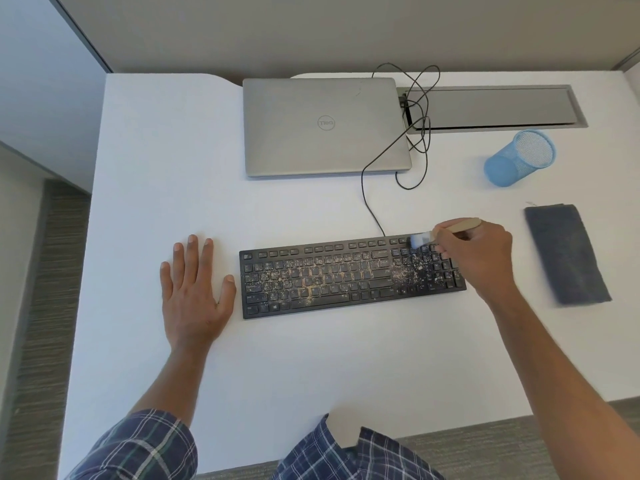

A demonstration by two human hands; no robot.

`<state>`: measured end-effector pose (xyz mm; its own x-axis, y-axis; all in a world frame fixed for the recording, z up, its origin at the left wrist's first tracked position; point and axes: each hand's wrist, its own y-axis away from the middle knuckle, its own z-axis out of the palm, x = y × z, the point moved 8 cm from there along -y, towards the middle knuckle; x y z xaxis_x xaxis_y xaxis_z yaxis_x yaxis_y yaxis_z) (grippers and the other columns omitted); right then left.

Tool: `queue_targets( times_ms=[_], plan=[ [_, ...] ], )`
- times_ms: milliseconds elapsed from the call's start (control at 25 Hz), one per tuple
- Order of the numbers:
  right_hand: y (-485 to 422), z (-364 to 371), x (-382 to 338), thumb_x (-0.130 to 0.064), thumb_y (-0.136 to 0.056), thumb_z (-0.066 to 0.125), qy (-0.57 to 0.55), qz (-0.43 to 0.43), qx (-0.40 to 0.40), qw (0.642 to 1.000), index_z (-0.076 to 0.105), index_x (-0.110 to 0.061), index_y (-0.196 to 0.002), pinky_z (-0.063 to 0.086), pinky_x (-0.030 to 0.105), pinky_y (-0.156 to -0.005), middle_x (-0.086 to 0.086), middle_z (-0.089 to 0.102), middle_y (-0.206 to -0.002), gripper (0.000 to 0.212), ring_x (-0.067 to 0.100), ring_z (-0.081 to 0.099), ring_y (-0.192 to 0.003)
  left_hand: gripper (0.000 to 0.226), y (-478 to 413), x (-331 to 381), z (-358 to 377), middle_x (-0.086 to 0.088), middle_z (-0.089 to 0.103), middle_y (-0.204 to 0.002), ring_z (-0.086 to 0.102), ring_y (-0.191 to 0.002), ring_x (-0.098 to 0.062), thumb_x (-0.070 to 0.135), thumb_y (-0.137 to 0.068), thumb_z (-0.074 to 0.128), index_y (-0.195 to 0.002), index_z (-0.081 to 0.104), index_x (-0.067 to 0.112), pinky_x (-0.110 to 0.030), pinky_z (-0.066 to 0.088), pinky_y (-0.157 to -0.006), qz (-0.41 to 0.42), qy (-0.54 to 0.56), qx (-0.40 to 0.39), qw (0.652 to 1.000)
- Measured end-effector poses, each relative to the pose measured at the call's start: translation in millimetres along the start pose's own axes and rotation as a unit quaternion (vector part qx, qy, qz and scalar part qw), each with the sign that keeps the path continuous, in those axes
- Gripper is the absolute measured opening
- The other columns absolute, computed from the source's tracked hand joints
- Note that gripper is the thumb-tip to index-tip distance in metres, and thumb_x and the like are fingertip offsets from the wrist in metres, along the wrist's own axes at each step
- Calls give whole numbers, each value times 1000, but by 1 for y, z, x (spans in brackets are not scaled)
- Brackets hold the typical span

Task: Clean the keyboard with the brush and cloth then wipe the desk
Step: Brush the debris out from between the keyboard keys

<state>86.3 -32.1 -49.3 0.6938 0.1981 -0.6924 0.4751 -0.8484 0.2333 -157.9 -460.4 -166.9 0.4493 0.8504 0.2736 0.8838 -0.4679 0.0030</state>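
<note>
Two hands over a white desk (311, 358). Far left: left hand (194, 292) flat on the desk, fingers spread, gripping nothing, just beside the left end of the black keyboard (346, 282). Crumbs and dust scattered across the keys. Beyond it, a closed silver laptop (325, 126) marked "Dell", with a black cable (367, 188) looping back. Right hand (481, 258) clamped on the brush (446, 233), bristles touching the keyboard's top right keys. Further right, a blue mesh cup (519, 157) and, apart, a folded dark cloth (564, 254).

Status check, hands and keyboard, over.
Right hand gripping brush, bristles on keyboard. Left hand flat on desk. Crumbs remain. Cloth untouched.
</note>
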Motion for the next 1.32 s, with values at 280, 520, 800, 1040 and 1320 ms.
queue_targets(
  times_ms=[280, 520, 800, 1040, 1320],
  plan=[
    [-7, 21, -32, -17, -91, 63, 77, -73, -30, 994, 77, -33, -67, 51, 34, -63, -29, 72, -68, 32, 20, 62, -62, 76, 0, 0, 0, 0, 8, -182, 2, -168, -24, 50, -104, 36, -173, 21, 22, -56, 8, -135, 1, -1, 1, 1000],
    [-8, 14, -27, -22, -90, 66, 54, -57, -18, 997, 79, -35, -72, 49, 30, -62, -19, 75, -72, 25, 22, 63, -64, 76, 0, 1, 0, 0, 7, -182, 1, -168, -24, 51, -104, 36, -173, 20, 22, -55, 8, -135, -2, 1, -2, 1000],
    [-4, 27, -39, -16, -92, 58, 87, -90, -41, 991, 75, -29, -66, 52, 34, -64, -33, 69, -68, 33, 31, 66, -69, 76, 0, 1, 0, 0, 7, -182, 1, -168, -24, 51, -104, 36, -173, 20, 23, -56, 8, -134, -3, 0, -2, 1000],
    [-9, 22, -32, -24, -92, 67, -21, -61, -20, 998, 84, -35, -82, 62, 43, -71, -6, 79, -73, 22, 28, 75, -71, 76, 0, 1, -1, -1, 9, -182, 2, -168, -25, 51, -104, 36, -173, 20, 22, -56, 8, -134, -2, -1, -1, 1000],
    [0, 29, 1, -16, -92, 81, -73, -16, -49, 996, 84, -24, -90, 67, 40, -79, 0, 80, -77, 8, 24, 80, -76, 76, 1, 1, 0, 0, 8, -182, 2, -168, -25, 51, -104, 35, -173, 19, 23, -56, 8, -134, -1, -3, -2, 1000]
  ],
)
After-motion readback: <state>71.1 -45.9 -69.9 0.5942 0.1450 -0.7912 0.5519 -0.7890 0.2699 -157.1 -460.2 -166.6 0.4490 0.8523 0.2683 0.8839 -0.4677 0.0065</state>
